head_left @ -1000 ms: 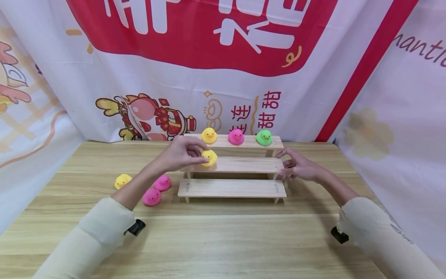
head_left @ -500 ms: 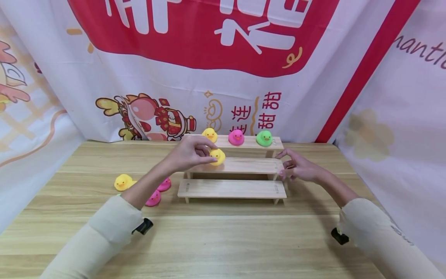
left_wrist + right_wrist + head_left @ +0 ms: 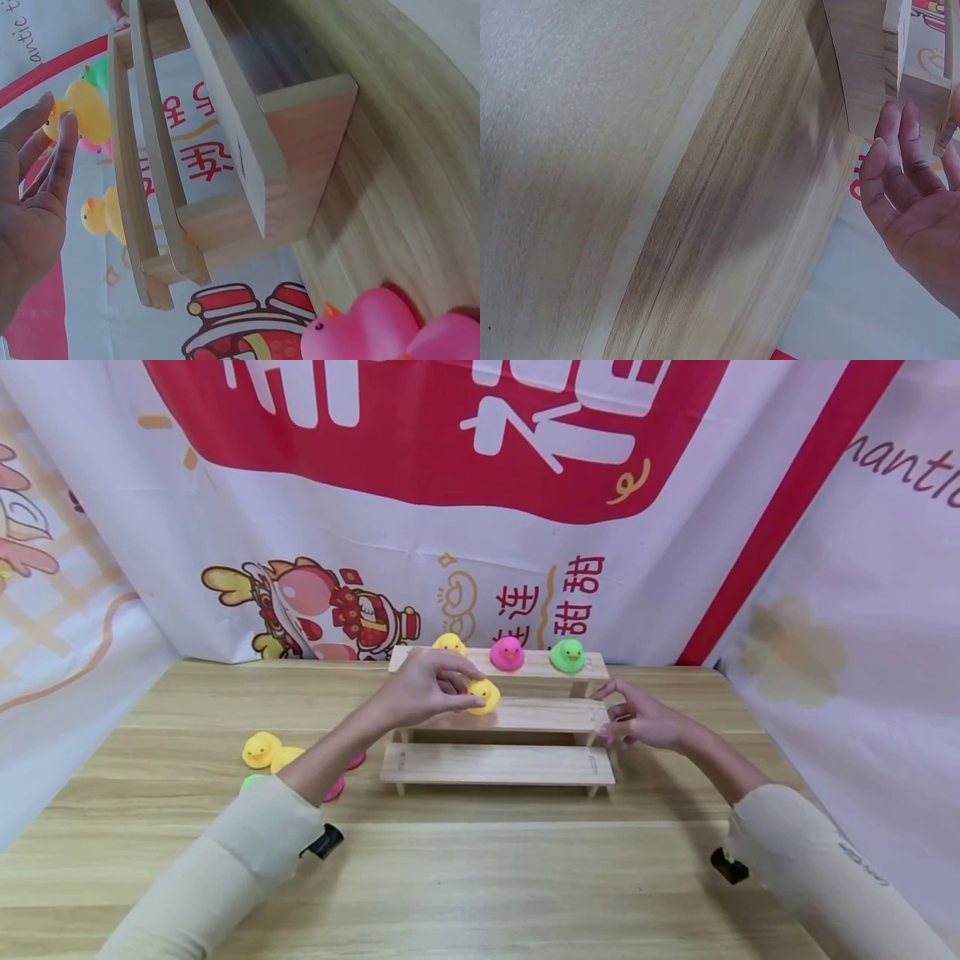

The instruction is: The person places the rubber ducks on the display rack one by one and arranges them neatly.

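My left hand (image 3: 431, 687) pinches a yellow rubber duck (image 3: 486, 696) between thumb and fingers, over the middle step of a wooden three-step display shelf (image 3: 551, 714). In the left wrist view the held duck (image 3: 86, 111) shows beyond the shelf's upper edge. My right hand (image 3: 643, 717) grips the right end of the middle step, index finger at its back edge and thumb near the front. On the top step sit a yellow duck (image 3: 450, 642), partly covered by my left hand, a pink duck (image 3: 507, 653) and a green duck (image 3: 567, 656).
Left of the shelf, more ducks lie on the wooden table (image 3: 480, 877): two yellow ducks (image 3: 261, 750), pink ones (image 3: 371, 326) and a green duck (image 3: 252, 781), partly hidden by my left forearm. A printed cloth (image 3: 337, 543) hangs right behind the shelf.
My left hand has moved right along the middle step with the yellow duck, uncovering more ducks on the table. My right hand has stayed at the shelf's end.
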The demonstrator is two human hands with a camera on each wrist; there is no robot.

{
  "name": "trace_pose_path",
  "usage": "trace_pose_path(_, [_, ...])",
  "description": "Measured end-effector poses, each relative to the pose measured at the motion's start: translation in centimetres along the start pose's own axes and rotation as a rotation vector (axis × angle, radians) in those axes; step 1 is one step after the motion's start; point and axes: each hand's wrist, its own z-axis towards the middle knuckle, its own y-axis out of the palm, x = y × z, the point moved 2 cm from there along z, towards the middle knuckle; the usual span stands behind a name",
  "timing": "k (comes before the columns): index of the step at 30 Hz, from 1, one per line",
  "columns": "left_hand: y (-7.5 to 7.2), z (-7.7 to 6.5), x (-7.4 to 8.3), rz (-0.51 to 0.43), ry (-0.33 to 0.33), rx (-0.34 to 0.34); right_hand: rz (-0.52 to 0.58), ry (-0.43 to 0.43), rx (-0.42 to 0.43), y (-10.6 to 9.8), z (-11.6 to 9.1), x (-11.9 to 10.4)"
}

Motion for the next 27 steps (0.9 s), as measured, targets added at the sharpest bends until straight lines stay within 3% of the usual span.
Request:
trace_pose_path(11, [1.8, 0.8, 0.2, 0.037, 0.035, -0.008, -0.007, 0.009, -0.006, 0.0, 0.1, 0.0])
trace_pose_path(27, [3.9, 2.2, 0.4, 0.062, 0.035, -0.018, 0.013, -0.009, -0.017, 0.0, 0.1, -0.1])
